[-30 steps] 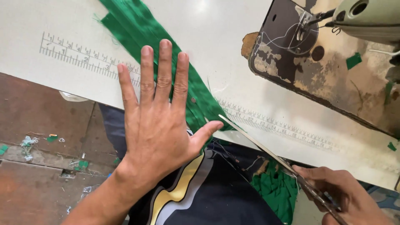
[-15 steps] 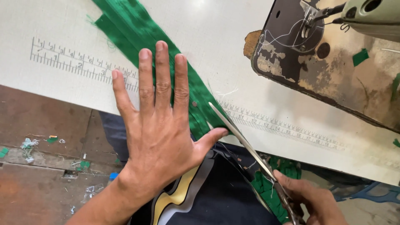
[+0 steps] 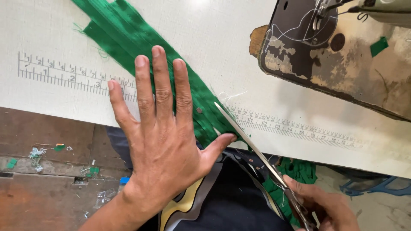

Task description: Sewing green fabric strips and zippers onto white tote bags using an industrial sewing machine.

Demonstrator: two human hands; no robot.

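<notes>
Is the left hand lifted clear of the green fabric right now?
No. The left hand lies flat with fingers spread on the green fabric, pressing it to the table beside the scissors.

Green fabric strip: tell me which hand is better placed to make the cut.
Right. The right hand grips the scissors, whose blades lie at the edge of the green fabric strip. The left hand lies flat, fingers spread, pinning the strip to the white table.
</notes>
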